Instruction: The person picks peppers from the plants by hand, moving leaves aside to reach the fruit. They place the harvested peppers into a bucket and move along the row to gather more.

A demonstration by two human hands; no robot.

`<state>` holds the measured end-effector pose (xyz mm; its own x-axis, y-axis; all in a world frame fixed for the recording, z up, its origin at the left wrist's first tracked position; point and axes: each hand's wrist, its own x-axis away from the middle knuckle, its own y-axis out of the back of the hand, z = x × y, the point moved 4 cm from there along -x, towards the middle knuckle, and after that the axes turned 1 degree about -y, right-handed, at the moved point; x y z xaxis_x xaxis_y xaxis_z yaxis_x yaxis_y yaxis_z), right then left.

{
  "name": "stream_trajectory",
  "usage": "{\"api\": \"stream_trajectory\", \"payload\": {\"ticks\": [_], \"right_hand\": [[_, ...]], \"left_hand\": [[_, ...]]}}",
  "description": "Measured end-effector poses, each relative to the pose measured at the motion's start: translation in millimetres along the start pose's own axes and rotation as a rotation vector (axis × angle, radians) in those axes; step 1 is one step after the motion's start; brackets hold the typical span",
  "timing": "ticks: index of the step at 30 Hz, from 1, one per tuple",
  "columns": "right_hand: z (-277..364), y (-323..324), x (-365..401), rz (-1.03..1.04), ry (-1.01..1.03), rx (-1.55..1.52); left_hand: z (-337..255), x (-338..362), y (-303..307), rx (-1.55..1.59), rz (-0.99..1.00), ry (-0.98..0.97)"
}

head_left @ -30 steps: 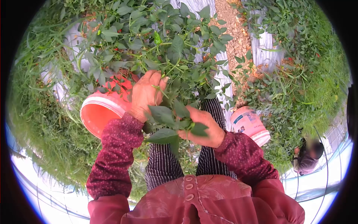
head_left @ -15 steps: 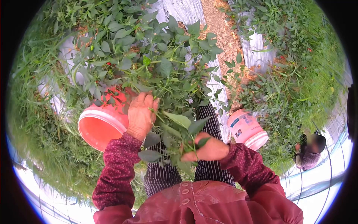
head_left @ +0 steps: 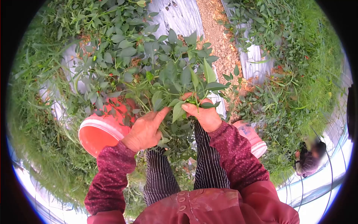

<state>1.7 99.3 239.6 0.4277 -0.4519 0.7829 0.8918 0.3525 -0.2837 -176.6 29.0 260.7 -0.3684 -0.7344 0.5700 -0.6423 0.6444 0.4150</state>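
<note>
A leafy pepper plant [head_left: 169, 76] stands before me, its upper branch lifted between my hands. My right hand [head_left: 204, 115] is closed in a pinch on the leafy pepper branch [head_left: 209, 86], thumb in front and fingers behind. A small green pepper [head_left: 191, 100] shows right at these fingers. Beside it on the left, my left hand [head_left: 144, 130] has its index finger stretched out against the leaves and its thumb apart. Nothing shows in the left hand, though its inner side is partly hidden. Another green pepper [head_left: 149, 75] hangs further up the plant.
A red bucket [head_left: 105, 128] lies tipped at my left, its mouth towards me. Behind my right forearm is a pink bucket [head_left: 250, 136]. Plastic mulch [head_left: 179, 18] and a dirt path [head_left: 218, 41] run ahead. Another person [head_left: 311, 158] crouches at far right.
My right hand has moved up and forward from near my thighs, now pinching the branch. My left hand has come off the stem higher up and lowered slightly, its index finger extended.
</note>
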Motion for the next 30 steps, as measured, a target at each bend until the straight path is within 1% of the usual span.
{"api": "stream_trajectory", "payload": {"ticks": [1, 2, 3, 5, 6, 7, 8, 9, 10, 11, 13, 14, 15, 17, 18, 21, 22, 23, 25, 27, 29, 30], "right_hand": [[-7, 0, -4, 0.004, -0.004, -0.022], [-15, -2, -4, 0.016, -0.032, -0.080], [-21, -4, -5, 0.020, -0.031, -0.078], [-36, -6, -8, 0.051, -0.034, 0.049], [-42, -8, -10, 0.101, -0.022, 0.084], [-60, -3, -15, 0.104, -0.024, 0.083], [-67, -2, -19, 0.129, 0.389, 0.604], [-62, -8, -17, 0.143, 0.234, 0.441], [-56, -15, -14, 0.131, 0.084, 0.274], [-54, -16, -14, 0.128, 0.080, 0.273], [-55, -18, -17, 0.155, 0.025, 0.179], [-81, -9, -23, 0.268, 0.082, 0.073], [-78, -13, -23, 0.269, 0.082, 0.074], [-76, -17, -20, 0.240, -0.048, 0.081], [-73, -20, -18, 0.230, -0.092, 0.083], [-74, -23, -10, 0.150, -0.423, 0.189], [-82, -26, -8, 0.089, -0.379, 0.136], [-85, -26, -6, 0.090, -0.384, 0.137], [-80, -30, -3, 0.124, -0.332, 0.142], [-78, -30, -1, 0.105, -0.333, 0.202], [-76, -34, 3, 0.195, -0.223, 0.212], [-77, -37, 5, 0.199, -0.227, 0.213]], "left_hand": [[3, -2, 0, 0.197, 0.114, 0.092], [20, -5, -6, 0.387, -0.004, 0.019], [28, -12, -6, 0.386, -0.009, 0.021], [44, -23, -10, 0.547, 0.110, 0.160], [33, -29, -8, 0.715, 0.078, 0.225], [23, -33, -8, 0.715, 0.077, 0.228], [10, -39, -6, 0.697, 0.029, 0.122], [3, -42, -3, 0.678, -0.019, 0.014], [5, -44, -16, 0.721, -0.055, -0.032], [10, -42, -28, 0.724, -0.051, -0.032], [0, -41, -22, 0.381, -0.176, 0.044], [-3, -42, -18, 0.367, -0.255, 0.048], [0, -43, -19, 0.367, -0.256, 0.049], [2, -45, -20, 0.221, -0.313, -0.011], [0, -45, -15, 0.202, -0.372, 0.038], [7, -45, -23, 0.148, -0.329, 0.074], [7, -43, -23, 0.154, -0.289, 0.084], [6, -41, -22, 0.157, -0.288, 0.088], [3, -42, -20, 0.200, -0.294, 0.017], [5, -44, -22, 0.158, -0.283, 0.027], [8, -43, -27, 0.114, -0.266, 0.045], [11, -43, -30, 0.108, -0.300, 0.063]]}}
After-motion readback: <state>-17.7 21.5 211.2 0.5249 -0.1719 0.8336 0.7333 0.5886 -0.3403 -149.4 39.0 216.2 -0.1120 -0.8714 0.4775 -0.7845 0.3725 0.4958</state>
